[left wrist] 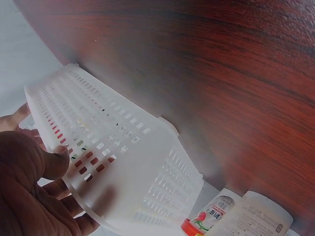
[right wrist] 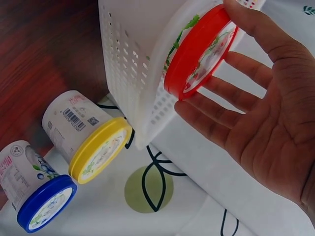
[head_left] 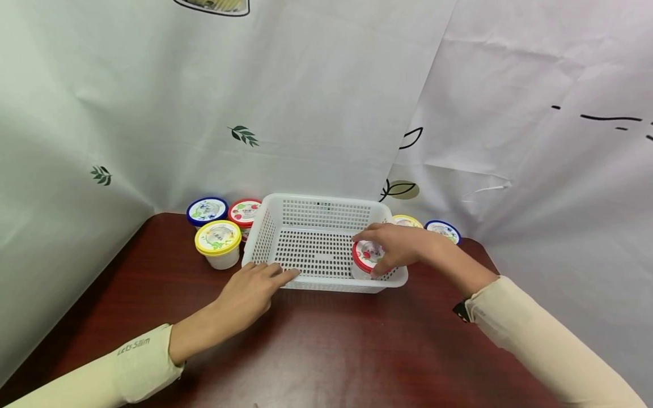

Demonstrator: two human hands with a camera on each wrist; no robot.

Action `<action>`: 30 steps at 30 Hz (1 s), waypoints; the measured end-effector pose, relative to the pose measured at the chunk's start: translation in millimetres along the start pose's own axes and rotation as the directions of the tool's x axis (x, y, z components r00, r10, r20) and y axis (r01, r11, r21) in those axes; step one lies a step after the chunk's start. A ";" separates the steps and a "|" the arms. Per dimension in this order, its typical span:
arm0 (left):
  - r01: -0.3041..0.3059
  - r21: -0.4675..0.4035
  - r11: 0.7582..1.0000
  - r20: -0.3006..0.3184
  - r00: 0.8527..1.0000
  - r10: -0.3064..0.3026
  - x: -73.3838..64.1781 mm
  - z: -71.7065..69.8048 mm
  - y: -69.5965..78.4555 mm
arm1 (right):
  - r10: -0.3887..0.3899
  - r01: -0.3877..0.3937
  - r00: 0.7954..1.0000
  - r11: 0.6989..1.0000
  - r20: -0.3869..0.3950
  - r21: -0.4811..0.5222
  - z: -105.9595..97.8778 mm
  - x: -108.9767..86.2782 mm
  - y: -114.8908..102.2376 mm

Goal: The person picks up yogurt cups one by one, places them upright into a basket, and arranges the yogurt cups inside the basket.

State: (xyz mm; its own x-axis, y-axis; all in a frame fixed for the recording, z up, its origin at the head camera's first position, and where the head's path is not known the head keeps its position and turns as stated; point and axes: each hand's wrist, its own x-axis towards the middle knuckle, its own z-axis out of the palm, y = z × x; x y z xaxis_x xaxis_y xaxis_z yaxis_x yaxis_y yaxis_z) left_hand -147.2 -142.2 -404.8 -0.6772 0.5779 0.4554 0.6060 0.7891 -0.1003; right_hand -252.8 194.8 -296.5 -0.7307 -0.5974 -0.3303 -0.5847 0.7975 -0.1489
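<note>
A white perforated plastic basket (head_left: 321, 280) sits on the table. At its front left corner, my left hand (head_left: 250, 292) holds the rim, with the thumb (left wrist: 56, 162) against the wall in the left wrist view. My right hand (head_left: 400, 245) grips a red-lidded tub (head_left: 363, 266) by its lid, inside the basket's right end. In the right wrist view, thumb and fingertips meet the edge of the red lid (right wrist: 197, 54). The basket's wall hides the tub's lower part there, and whether it touches the basket floor is unclear.
Left of the basket stand a blue-lidded tub (head_left: 206, 211), another red-lidded tub (head_left: 244, 212) and a yellow-lidded tub (head_left: 218, 243). Beyond its right side are a second yellow-lidded tub (right wrist: 81, 132) and blue-lidded tub (right wrist: 34, 184). White printed cloth (head_left: 316, 113) hangs behind the dark red table (head_left: 326, 351).
</note>
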 end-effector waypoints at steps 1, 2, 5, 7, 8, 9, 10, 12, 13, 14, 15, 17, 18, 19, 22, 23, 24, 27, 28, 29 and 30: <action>0.001 0.000 1.000 0.001 1.000 -0.001 -0.1 0.3 0.0 | 0.009 -0.009 1.000 1.000 0.003 0.002 0.7 0.1 -0.1; 0.000 0.000 1.000 0.003 1.000 0.000 0.0 0.5 -0.1 | 0.014 -0.014 1.000 1.000 0.006 0.004 1.3 0.3 -0.1; -0.001 -0.004 1.000 0.004 1.000 0.001 -0.1 0.8 -0.4 | 0.018 -0.018 1.000 1.000 0.005 0.001 2.9 0.6 0.8; -0.002 -0.007 1.000 0.002 1.000 0.002 -0.2 1.0 -0.7 | 0.017 -0.017 1.000 1.000 0.001 0.001 4.0 1.0 1.0; -0.003 -0.008 1.000 0.001 1.000 0.003 -0.1 1.0 -0.8 | 0.013 -0.013 1.000 1.000 -0.001 -0.001 4.3 1.2 1.2; -0.003 -0.010 1.000 0.000 1.000 0.003 -0.1 0.9 -0.9 | 0.011 -0.011 1.000 1.000 -0.001 -0.004 4.7 1.4 1.4; -0.003 -0.012 1.000 -0.001 1.000 0.003 0.0 0.9 -1.0 | 0.008 -0.008 1.000 1.000 -0.001 -0.006 5.0 1.6 1.7; -0.002 -0.012 1.000 0.000 1.000 0.002 0.2 0.8 -1.1 | 0.009 -0.009 1.000 1.000 0.001 -0.003 5.9 2.0 2.2; -0.001 -0.013 1.000 0.001 1.000 0.001 0.3 0.8 -1.1 | 0.008 -0.008 1.000 1.000 0.003 -0.004 6.3 2.2 2.7; 0.000 -0.014 1.000 0.003 1.000 0.000 0.5 0.7 -1.0 | 0.010 -0.010 1.000 1.000 0.005 -0.003 6.8 2.4 3.1; 0.001 -0.015 1.000 0.006 1.000 -0.001 0.7 0.7 -0.9 | 0.013 -0.013 1.000 1.000 0.006 -0.003 7.5 2.7 3.8; 0.003 -0.015 1.000 0.011 1.000 -0.003 0.9 0.6 -0.9 | 0.015 -0.015 1.000 1.000 0.010 -0.003 8.6 3.5 4.6; 0.003 -0.015 1.000 0.013 1.000 -0.003 1.0 0.6 -0.9 | 0.016 -0.016 1.000 1.000 0.011 -0.002 9.1 3.8 4.9; 0.003 -0.016 1.000 0.013 1.000 -0.003 1.0 0.7 -0.9 | 0.015 -0.015 1.000 1.000 0.012 -0.001 9.6 4.1 5.5; -0.005 -0.016 1.000 0.003 1.000 0.005 0.8 1.5 -1.2 | 0.008 -0.008 1.000 1.000 0.011 0.001 10.2 4.3 6.7; -0.008 -0.014 1.000 -0.002 1.000 0.008 0.7 1.8 -1.3 | 0.011 -0.011 1.000 1.000 0.010 0.004 10.3 4.3 7.1; -0.011 -0.012 1.000 -0.009 1.000 0.011 0.5 2.3 -1.6 | 0.007 -0.007 1.000 1.000 0.008 0.003 10.3 4.7 7.7; -0.014 -0.006 1.000 -0.021 1.000 0.014 0.4 3.2 -2.1 | 0.015 -0.015 1.000 1.000 0.008 0.012 10.8 4.9 8.1; -0.014 -0.004 1.000 -0.023 1.000 0.014 0.3 3.4 -2.3 | 0.018 -0.019 1.000 1.000 0.008 0.015 11.5 5.2 8.3; -0.013 -0.004 1.000 -0.022 1.000 0.013 0.4 3.3 -2.3 | 0.020 -0.021 1.000 1.000 0.009 0.019 12.5 5.7 8.8; -0.012 -0.005 1.000 -0.021 1.000 0.012 0.5 3.4 -2.3 | 0.019 -0.019 1.000 1.000 0.008 0.022 13.2 6.0 9.1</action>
State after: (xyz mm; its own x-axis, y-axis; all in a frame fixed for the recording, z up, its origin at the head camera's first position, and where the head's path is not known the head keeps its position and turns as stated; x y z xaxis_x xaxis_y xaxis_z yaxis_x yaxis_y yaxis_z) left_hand -150.3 -143.0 -407.3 -0.6612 0.5828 0.4724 0.6162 0.7811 -0.1011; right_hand -257.9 199.7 -312.2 -0.7390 -0.5813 -0.3405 -0.5625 0.8106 -0.1630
